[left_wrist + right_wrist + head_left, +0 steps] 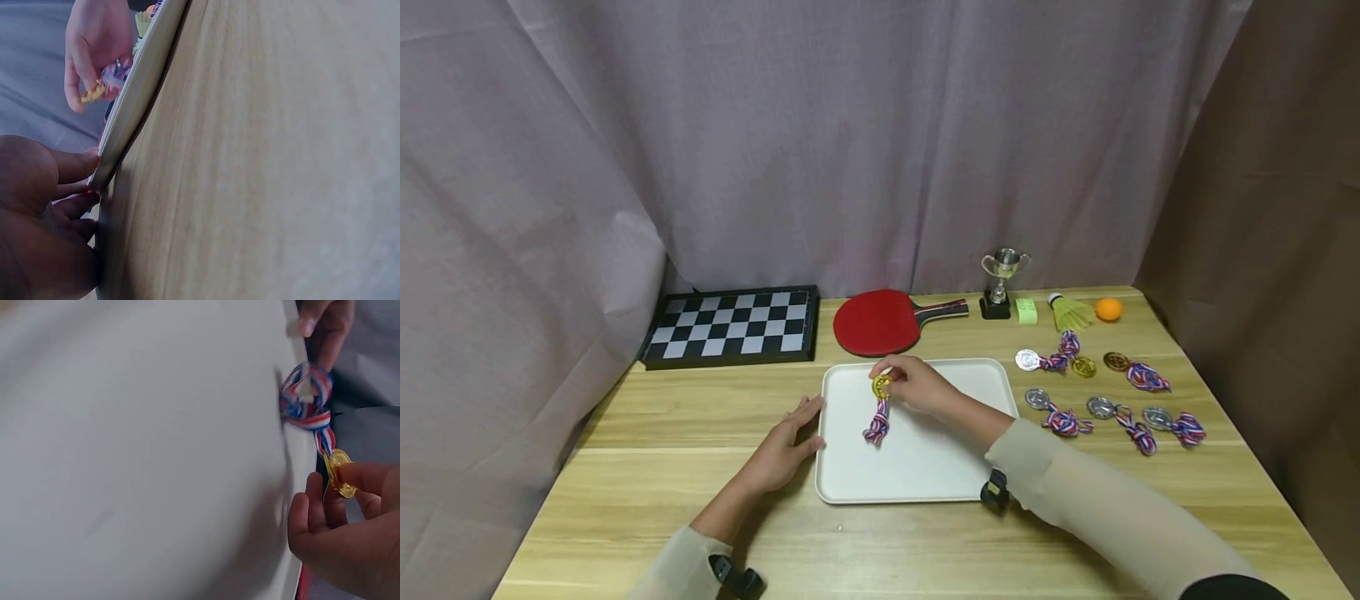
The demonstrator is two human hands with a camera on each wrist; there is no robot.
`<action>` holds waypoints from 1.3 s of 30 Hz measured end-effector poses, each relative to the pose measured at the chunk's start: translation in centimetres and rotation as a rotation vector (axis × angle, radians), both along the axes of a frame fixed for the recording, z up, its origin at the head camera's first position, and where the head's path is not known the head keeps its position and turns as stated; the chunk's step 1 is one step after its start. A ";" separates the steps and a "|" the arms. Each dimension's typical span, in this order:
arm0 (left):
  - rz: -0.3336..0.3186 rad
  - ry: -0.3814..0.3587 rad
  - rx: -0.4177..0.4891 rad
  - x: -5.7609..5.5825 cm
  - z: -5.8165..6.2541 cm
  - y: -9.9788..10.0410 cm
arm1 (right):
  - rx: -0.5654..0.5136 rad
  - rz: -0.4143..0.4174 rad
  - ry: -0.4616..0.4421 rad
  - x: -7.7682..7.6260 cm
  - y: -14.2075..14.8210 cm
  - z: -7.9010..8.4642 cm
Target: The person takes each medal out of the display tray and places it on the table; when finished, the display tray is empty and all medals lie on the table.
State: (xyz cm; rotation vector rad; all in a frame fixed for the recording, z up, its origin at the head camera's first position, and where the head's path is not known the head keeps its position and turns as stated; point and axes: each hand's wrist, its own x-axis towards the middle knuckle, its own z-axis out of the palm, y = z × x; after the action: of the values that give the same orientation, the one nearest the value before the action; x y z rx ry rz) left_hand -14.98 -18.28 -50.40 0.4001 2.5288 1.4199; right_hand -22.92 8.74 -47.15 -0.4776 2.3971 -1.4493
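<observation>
My right hand point(917, 385) pinches a gold medal point(882, 385) between thumb and fingers, over the left part of a white tray point(940, 467). From the medal hangs a knotted red, white and blue ribbon point(306, 400), close over the tray in the right wrist view. At the tray's left edge is my left hand point(786, 450), its thumb and fingertips touching the rim from the side. The left wrist view shows these fingers point(78, 165) right at the rim.
Right of the tray lie several silver medals point(1101, 407), another gold medal point(1083, 367) and a bronze one point(1116, 361). Along the back are a chessboard point(730, 325), a red table tennis paddle point(876, 323), a trophy point(1000, 279), a green block point(1026, 312), a shuttlecock point(1071, 312) and an orange ball point(1108, 309).
</observation>
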 end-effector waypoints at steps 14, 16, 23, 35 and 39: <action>0.007 -0.005 -0.011 0.0 0.1 0.2 | -0.226 0.030 -0.139 4.6 6.7 3.3; 0.008 -0.004 -0.012 0.0 0.0 0.2 | -0.225 0.006 -0.136 5.5 8.2 3.7; 0.010 -0.004 -0.009 0.0 0.0 0.2 | -0.181 -0.145 -0.149 9.0 13.7 4.9; 0.008 -0.006 -0.009 0.0 -0.2 0.2 | 0.027 -0.327 -0.032 13.5 23.3 4.0; 0.011 -0.010 -0.004 0.0 -0.1 0.1 | 0.111 -0.376 -0.013 14.5 25.8 2.4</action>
State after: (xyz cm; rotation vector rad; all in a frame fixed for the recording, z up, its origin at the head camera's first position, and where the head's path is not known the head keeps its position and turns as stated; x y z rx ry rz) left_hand -14.98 -18.14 -50.52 0.3774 2.5294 1.4171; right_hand -8.45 34.56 -44.72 0.0125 2.6407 -1.4399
